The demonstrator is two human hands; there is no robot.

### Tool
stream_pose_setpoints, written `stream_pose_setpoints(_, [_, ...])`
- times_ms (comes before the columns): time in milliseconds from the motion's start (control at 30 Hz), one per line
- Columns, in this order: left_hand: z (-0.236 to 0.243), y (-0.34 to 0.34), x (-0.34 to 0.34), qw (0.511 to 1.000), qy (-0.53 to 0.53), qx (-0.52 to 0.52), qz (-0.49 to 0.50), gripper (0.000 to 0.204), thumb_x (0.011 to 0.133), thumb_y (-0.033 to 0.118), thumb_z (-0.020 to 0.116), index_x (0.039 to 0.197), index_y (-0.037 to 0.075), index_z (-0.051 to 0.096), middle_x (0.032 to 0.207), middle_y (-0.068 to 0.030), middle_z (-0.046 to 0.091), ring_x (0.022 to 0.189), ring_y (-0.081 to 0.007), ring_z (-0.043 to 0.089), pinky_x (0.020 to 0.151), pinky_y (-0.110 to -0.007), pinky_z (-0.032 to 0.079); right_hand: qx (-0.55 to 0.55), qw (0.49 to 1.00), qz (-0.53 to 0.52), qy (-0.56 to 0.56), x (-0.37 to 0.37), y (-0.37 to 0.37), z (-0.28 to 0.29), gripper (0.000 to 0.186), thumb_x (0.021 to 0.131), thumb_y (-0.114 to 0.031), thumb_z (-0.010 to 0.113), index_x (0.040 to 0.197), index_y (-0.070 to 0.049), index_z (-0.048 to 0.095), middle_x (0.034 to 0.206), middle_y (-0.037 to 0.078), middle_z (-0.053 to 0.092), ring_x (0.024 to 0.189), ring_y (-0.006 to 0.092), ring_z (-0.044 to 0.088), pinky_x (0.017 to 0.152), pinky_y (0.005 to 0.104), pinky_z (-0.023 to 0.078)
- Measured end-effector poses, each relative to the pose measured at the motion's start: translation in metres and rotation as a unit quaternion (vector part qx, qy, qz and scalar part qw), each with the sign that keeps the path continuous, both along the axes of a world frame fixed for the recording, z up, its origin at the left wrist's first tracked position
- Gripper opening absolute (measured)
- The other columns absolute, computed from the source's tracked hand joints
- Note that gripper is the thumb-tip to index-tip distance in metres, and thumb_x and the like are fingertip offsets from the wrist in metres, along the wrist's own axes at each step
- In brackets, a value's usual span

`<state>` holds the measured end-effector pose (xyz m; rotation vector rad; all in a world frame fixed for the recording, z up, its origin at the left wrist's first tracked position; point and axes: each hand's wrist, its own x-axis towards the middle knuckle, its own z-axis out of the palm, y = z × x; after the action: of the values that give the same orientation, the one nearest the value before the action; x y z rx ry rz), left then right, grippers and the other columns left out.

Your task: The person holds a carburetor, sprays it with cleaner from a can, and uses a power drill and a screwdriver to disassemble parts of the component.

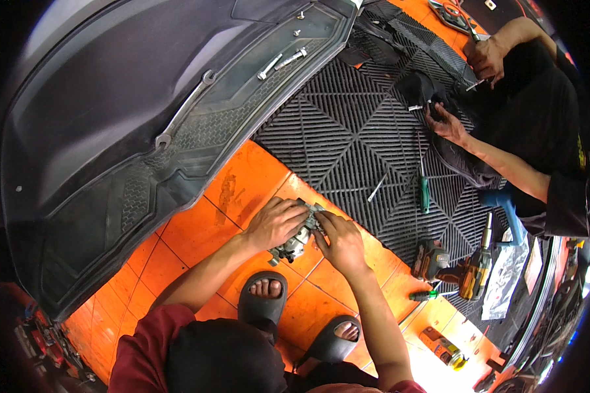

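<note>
Glare on floor (439,378) lwr rt; fisheye edges dark, v. bent.

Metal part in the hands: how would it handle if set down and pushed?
Metal part: likely stiff and fairly heavy for its size, given its chunky metallic body. Its uneven, knobbly outline suggests it may rock or tip rather than roll.

Over the orange floor tiles (196,236), the left hand (276,223) could pass leftward until the dark footboard panel (157,72). Rightward, a green-handled screwdriver (425,194), cordless drill (475,278) and spray can (442,346) obstruct.
</note>
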<state>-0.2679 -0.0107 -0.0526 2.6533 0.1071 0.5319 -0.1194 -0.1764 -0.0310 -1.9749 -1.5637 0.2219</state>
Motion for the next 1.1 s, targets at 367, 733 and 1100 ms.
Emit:
stream_pose_setpoints(367, [0.007, -0.009, -0.011, 0.999, 0.051, -0.010, -0.008, 0.043, 0.084, 0.012, 0.068, 0.125, 0.000, 0.065, 0.127, -0.0142, 0.061, 0.118, -0.0320, 0.057, 0.100, -0.045, 0.047, -0.156, 0.979, 0.032, -0.130, -0.002, 0.007, 0.018, 0.043, 0.093, -0.025, 0.064, 0.131, -0.005, 0.062, 0.116, 0.010, 0.069, 0.096, 0.0260, 0.068, 0.081, 0.0411, 0.051])
stream_pose_setpoints(733, [0.014, -0.027, -0.028, 0.980, 0.194, -0.019, -0.028, 0.083, 0.101, 0.053, 0.049, 0.157, -0.003, 0.027, 0.167, -0.0185, 0.022, 0.156, -0.0315, 0.016, 0.122, -0.052, 0.020, -0.135, 0.988, -0.018, 0.072, 0.026, 0.011, 0.047, 0.052, 0.092, -0.025, 0.068, 0.138, -0.002, 0.056, 0.121, 0.021, 0.067, 0.103, 0.0376, 0.066, 0.092, 0.0456, 0.050])
stream_pose_setpoints(1100, [-0.001, -0.025, -0.028, 0.985, 0.162, -0.015, -0.049, 0.091, 0.097, 0.061, 0.051, 0.155, -0.005, 0.030, 0.166, -0.0210, 0.022, 0.156, -0.0328, 0.016, 0.120, -0.055, 0.019, 0.249, 0.588, -0.301, 0.709, 0.194, 0.004, 0.022, 0.057, 0.108, -0.033, 0.047, 0.153, -0.001, 0.034, 0.147, 0.018, 0.050, 0.132, 0.0293, 0.053, 0.104, 0.0399, 0.044])
